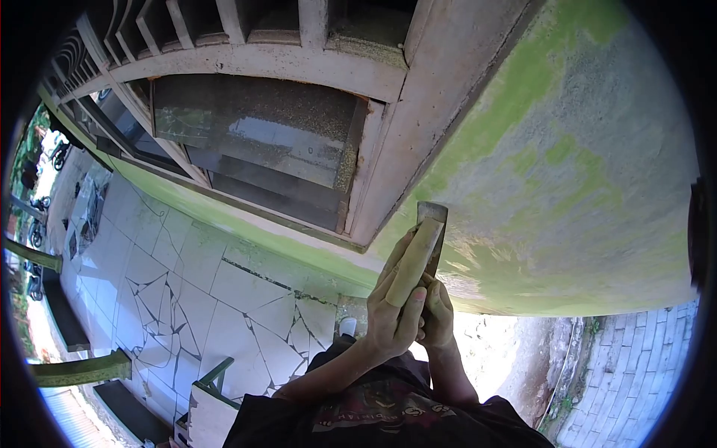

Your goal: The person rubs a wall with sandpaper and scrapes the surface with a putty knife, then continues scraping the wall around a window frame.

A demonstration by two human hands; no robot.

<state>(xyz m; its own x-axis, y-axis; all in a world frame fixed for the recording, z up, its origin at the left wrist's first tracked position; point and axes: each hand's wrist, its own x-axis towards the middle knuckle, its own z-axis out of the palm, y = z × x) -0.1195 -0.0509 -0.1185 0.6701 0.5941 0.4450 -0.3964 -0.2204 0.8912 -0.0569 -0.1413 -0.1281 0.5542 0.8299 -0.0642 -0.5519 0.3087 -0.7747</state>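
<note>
A scraper [433,213] with a wide flat metal blade touches the green and grey patchy wall [553,164], just right of the window frame's lower corner. My left hand [393,310] is closed around its long pale yellowish handle, with the fingers along the far side. Close beside it, my right hand [438,313] is closed on the lower part of the tool, its fingers curled and partly hidden. Around the blade the paint is patchy, with bare grey areas showing.
A window [258,134] with a worn white frame [373,164] fills the upper left. Below lies a cracked-tile floor [194,299]. A small white and green piece of furniture [213,411] stands lower left, and grey paving [627,373] shows lower right.
</note>
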